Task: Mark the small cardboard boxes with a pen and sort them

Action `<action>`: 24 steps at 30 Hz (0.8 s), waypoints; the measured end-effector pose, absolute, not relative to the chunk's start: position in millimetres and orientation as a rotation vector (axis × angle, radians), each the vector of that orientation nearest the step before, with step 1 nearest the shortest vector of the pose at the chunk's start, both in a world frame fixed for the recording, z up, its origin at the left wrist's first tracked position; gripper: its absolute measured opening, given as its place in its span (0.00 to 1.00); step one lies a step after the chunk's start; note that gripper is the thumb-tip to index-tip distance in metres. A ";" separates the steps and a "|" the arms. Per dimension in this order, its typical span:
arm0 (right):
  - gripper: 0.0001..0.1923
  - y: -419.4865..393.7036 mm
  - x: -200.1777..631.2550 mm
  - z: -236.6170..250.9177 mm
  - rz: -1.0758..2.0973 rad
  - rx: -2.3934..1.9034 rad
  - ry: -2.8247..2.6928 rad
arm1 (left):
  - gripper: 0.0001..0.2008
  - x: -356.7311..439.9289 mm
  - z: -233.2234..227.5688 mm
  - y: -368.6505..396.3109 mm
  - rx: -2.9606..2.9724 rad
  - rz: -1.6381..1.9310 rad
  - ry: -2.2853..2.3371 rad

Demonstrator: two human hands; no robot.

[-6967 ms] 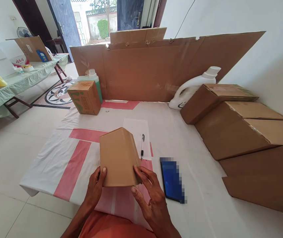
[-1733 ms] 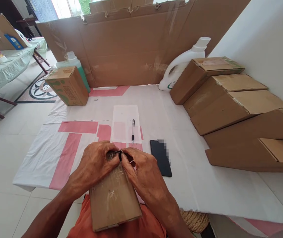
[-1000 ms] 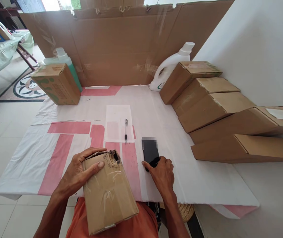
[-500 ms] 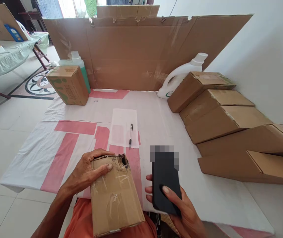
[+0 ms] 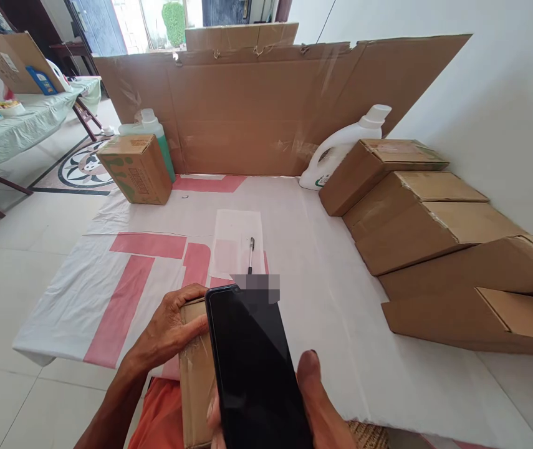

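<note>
My left hand grips the top of a worn cardboard box near my lap, thumb on the near face and fingers over the far side. In my right hand is a black smartphone, its dark screen facing me. The phone covers much of the box. My right thumb stands off the phone's right edge, while fingertips show at its left edge. Just beyond the phone's top, a pen lies on a white sheet of paper; the pen's lower end is hidden.
Several cardboard boxes line the right side, with a white jug behind them. A small carton and a bottle of green liquid stand at the back left. A large cardboard panel closes off the table's far edge.
My right hand has brought the phone left and closer, in front of the box, and the phone now shows its screen. My left hand keeps its hold. The view has tilted up slightly.
</note>
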State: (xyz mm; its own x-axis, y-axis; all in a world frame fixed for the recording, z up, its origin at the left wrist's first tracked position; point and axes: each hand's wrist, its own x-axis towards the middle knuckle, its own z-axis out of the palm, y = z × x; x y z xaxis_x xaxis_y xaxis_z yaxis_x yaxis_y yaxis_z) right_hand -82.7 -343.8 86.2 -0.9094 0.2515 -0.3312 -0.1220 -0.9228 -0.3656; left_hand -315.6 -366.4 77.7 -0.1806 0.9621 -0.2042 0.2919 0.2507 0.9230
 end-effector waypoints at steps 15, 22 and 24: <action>0.42 -334.1 -103.3 99.8 2.973 -0.440 -0.307 | 0.04 -316.1 74.3 -366.6 1.153 1.006 1.591; 0.38 -334.7 -102.7 102.7 2.921 -0.506 -0.150 | 0.05 -315.5 75.2 -364.5 1.196 0.966 1.651; 0.40 -334.9 -102.9 104.6 2.896 -0.537 -0.131 | 0.06 -315.1 75.3 -363.8 1.205 0.962 1.657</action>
State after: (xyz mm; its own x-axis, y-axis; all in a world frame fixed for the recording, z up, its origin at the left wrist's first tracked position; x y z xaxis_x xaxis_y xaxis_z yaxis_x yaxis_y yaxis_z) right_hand -102.9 -334.9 104.6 -0.9157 0.2050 -0.3457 -0.1729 -0.9774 -0.1218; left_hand -315.1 -363.8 75.3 -0.1741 0.9657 -0.1928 0.3113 0.2397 0.9196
